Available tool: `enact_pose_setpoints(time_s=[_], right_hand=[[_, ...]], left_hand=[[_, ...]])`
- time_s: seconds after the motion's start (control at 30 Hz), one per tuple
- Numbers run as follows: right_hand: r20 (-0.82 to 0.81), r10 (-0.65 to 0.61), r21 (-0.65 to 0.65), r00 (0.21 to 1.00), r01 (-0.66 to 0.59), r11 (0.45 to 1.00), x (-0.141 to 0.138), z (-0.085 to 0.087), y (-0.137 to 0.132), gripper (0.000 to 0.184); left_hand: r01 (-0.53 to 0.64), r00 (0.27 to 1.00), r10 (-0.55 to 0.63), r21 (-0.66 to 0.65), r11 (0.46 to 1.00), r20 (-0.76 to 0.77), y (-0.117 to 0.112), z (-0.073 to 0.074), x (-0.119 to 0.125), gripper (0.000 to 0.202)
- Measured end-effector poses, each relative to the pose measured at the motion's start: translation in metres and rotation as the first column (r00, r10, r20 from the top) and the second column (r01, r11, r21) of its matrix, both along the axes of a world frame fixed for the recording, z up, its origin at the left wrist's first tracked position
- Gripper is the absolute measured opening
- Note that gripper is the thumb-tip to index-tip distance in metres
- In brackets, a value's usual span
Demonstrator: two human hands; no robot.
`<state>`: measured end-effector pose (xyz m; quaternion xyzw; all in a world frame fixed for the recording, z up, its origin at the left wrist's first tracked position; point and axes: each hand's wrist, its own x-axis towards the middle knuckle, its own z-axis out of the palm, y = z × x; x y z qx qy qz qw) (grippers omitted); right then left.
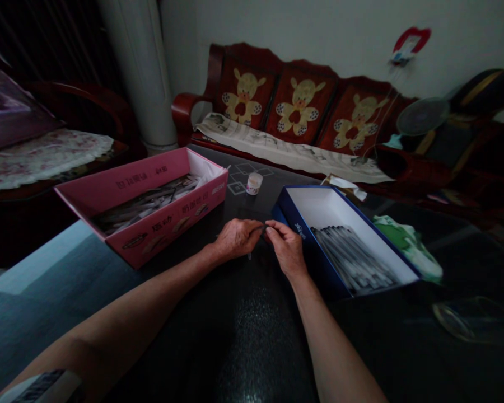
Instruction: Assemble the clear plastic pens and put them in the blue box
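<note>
Over the dark table my left hand (238, 238) and my right hand (286, 246) meet, fingertips almost touching. Both are closed in a pinch around a small dark piece (264, 227), which looks like the end of a pen; the fingers hide most of it. A short pale tip (249, 256) shows below my left hand. Right of my right hand stands an open blue box (315, 263) with a row of clear pens with dark ends (353, 254). To the left is a pink box (168, 224) holding a loose heap of pen-like parts (151, 201).
A small white tub (254, 183) stands beyond my hands. A green and white packet (407, 246) lies right of the blue box, with a clear glass-like object (470, 319) nearer. A wooden sofa (277, 106) with bear-patterned cushions lines the wall behind the table (252, 336).
</note>
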<state>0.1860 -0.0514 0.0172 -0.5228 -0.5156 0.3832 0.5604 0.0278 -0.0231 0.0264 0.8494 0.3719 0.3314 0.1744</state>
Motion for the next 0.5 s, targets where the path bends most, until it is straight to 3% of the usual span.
enact_pose_setpoints(time_s=[0.27,0.4,0.5], right_hand=[[0.019,-0.019,-0.019,1.000,0.020,1.000,-0.002,0.001,0.001,0.025],[-0.019,-0.022,-0.044,1.000,0.021,0.999,-0.001,-0.004,0.005,0.028],[-0.029,-0.041,-0.064,0.999,0.039,0.997,0.000,-0.007,0.006,0.029]], left_hand=[[-0.056,0.987,0.080,0.167,0.984,-0.143,0.003,-0.005,-0.003,0.029],[-0.034,0.968,0.107,0.303,0.952,-0.225,0.008,-0.008,-0.004,0.033],[-0.029,0.967,0.111,0.333,0.942,-0.229,0.011,-0.009,-0.003,0.033]])
